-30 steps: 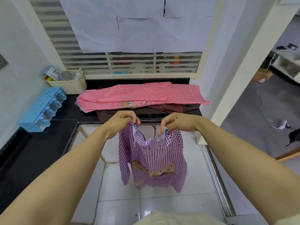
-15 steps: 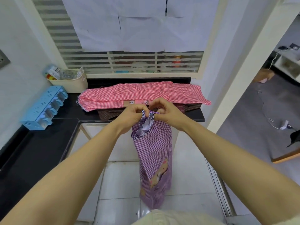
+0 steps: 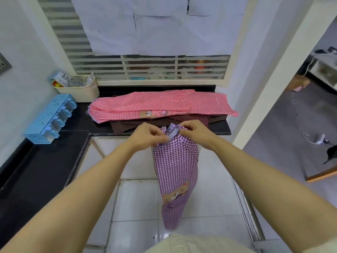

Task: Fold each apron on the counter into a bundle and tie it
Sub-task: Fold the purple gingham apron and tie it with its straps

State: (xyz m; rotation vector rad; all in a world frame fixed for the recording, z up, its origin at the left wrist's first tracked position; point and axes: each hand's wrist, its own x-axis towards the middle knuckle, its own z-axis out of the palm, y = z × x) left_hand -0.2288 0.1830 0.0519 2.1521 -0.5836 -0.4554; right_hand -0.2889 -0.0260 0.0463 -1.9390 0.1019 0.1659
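centre of the frame: purple checked apron (image 3: 176,170), doubled lengthwise into a narrow strip, hanging in front of the bench (image 3: 54,161) over the floor (image 3: 135,198). left hand (image 3: 147,136) and right hand (image 3: 196,131) meet at its top edge, both arms stretched forward, each grip pinching the gathered hem with curled fingers. judged step: early folding, neither bundled nor tied; the next move likely calls for doubling the strip shorter and freeing a strap. red checked apron (image 3: 156,105) and brown striped apron (image 3: 127,125) lie stacked on the bench, upper centre
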